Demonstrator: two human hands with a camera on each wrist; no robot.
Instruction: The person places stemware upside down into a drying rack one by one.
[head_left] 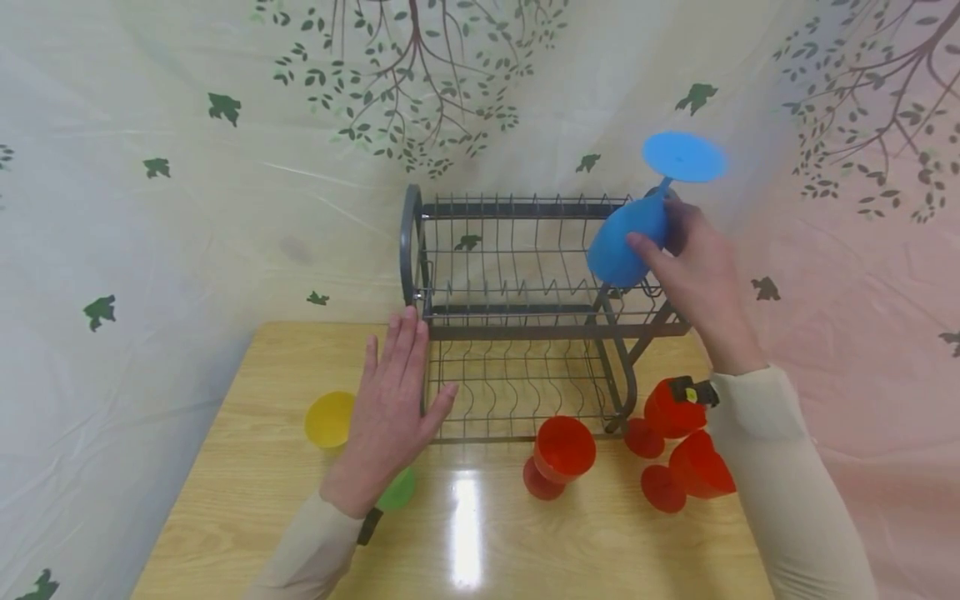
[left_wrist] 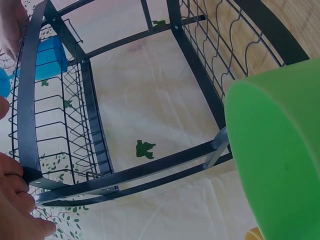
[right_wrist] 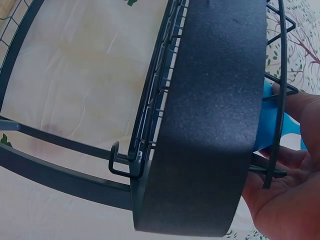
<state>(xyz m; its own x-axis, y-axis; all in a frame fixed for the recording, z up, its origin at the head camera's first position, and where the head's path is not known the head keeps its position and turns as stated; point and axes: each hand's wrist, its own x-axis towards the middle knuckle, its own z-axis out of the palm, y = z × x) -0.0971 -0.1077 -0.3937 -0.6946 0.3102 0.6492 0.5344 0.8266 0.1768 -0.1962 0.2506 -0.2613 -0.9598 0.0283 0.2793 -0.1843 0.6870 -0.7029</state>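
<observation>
A blue plastic goblet [head_left: 628, 242] tilts bowl-down over the right end of the dark dish rack's [head_left: 558, 332] upper tier, its round foot uppermost. My right hand [head_left: 701, 262] grips it by the bowl near the stem. In the right wrist view the rack's side panel partly hides the blue goblet [right_wrist: 269, 120] and the right hand [right_wrist: 290, 185]. With fingers straight, my left hand [head_left: 397, 408] rests against the rack's front left corner. Under the left forearm, a green goblet [head_left: 397, 489] is mostly hidden; it looms large in the left wrist view.
A yellow cup [head_left: 330, 419] stands left of the left hand. One red goblet [head_left: 565, 450] is before the rack; two more, a red goblet [head_left: 672, 410] and another red goblet [head_left: 701, 467], stand by the right forearm. A leaf-patterned curtain [head_left: 322, 208] hangs behind the wooden table [head_left: 225, 500].
</observation>
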